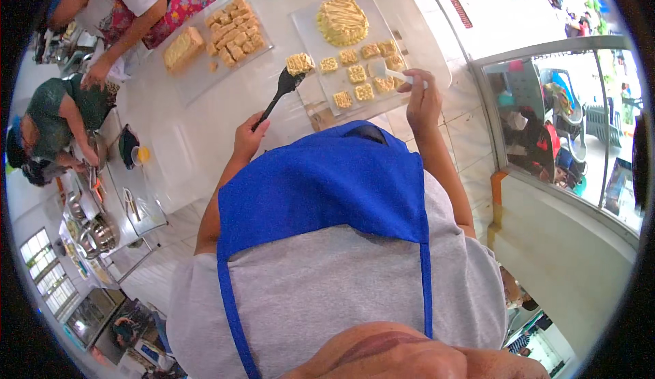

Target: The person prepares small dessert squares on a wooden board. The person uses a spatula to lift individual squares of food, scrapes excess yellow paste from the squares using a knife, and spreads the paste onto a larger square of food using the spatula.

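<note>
My left hand (249, 136) grips the handle of a black spatula (284, 86). On its blade rests a small square of frosted cake (300, 64), raised beside the near board. A white plastic utensil (393, 74) is held in my right hand (422, 97), its flat end over the cut cake squares. Several iced squares (356, 74) lie spaced out on a pale rectangular board (307, 31). Behind them on that board sits a larger block of cake (343, 21) with piped yellowish icing.
Another board (197, 85) carries a cake loaf (183, 50) and many cut pieces (235, 33). Across the table (204, 123) a co-worker (128, 15) leans in at upper left; a second person (61, 113) works beyond. Metal bowls (97, 235) stand at far left. A glass partition (552, 118) runs along my right.
</note>
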Demonstrator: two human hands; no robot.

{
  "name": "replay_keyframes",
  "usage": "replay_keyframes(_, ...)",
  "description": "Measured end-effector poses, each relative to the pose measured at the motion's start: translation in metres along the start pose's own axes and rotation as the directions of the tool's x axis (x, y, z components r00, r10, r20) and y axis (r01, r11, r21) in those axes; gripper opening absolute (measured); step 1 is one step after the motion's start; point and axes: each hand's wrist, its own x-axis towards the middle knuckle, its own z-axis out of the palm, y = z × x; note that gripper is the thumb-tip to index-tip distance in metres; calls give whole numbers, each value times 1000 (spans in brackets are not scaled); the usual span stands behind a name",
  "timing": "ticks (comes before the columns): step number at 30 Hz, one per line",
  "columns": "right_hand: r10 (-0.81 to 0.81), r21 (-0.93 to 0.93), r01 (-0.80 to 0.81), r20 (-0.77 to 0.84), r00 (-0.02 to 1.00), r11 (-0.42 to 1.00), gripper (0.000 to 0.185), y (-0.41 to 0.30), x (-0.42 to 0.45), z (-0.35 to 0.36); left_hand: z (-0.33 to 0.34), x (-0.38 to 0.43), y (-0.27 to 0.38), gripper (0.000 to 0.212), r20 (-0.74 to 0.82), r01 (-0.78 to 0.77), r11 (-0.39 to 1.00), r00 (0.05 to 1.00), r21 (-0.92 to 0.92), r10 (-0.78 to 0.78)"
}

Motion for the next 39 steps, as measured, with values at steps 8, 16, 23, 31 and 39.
replay_keyframes(8,-114,-123,132,146,983,983,8,7,3,14,5,-16,1,33,-5,58,998,998,-40,-58)
replay_keyframes(16,-21,-146,46,169,985,988,13,22,7,21,4,-21,1,34,-2,70,997,998,-17,-70)
replay_keyframes(23,33,-162,-7,158,987,987,16,31,13,22,4,-29,1,32,-18,55,998,998,-38,-56)
replay_keyframes(31,94,-38,-90,125,988,995,20,29,25,22,3,-31,-4,30,-18,58,997,998,-56,-59)
replay_keyframes(39,151,67,-161,137,979,985,23,40,29,22,2,-36,3,30,-8,44,998,999,-45,-44)
